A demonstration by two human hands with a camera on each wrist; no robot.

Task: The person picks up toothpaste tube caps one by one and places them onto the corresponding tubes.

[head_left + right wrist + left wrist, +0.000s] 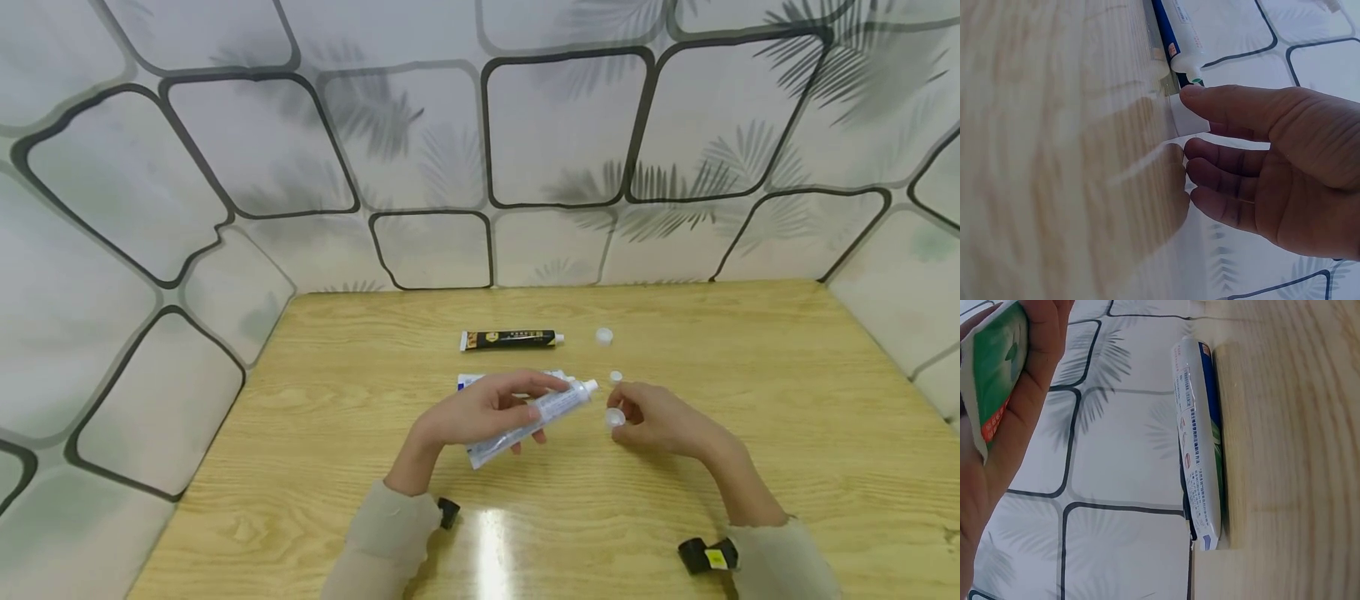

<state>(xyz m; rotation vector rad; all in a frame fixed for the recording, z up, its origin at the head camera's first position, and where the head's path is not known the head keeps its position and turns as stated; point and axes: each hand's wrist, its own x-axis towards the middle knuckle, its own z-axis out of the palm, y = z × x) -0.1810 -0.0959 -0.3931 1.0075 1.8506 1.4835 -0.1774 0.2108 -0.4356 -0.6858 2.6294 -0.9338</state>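
My left hand (487,408) holds a white toothpaste tube (557,405) at a slant above the table, its uncapped nozzle pointing right. The left wrist view shows a green printed face on this tube (1002,365). Partly hidden beneath the hand in the head view, a second white toothpaste tube (1197,437) with blue and green markings lies on the table. To the right, my right hand (663,421) pinches a white cap (615,417) at the tabletop between thumb and forefinger; this cap (1189,117) also shows in the right wrist view.
Farther back lies a black toothpaste tube (517,339) with gold print, its nozzle to the right. A white cap (603,336) sits right of it, and a smaller white cap (616,377) lies just beyond my right fingers. A patterned wall (555,246) borders the wooden table (337,358).
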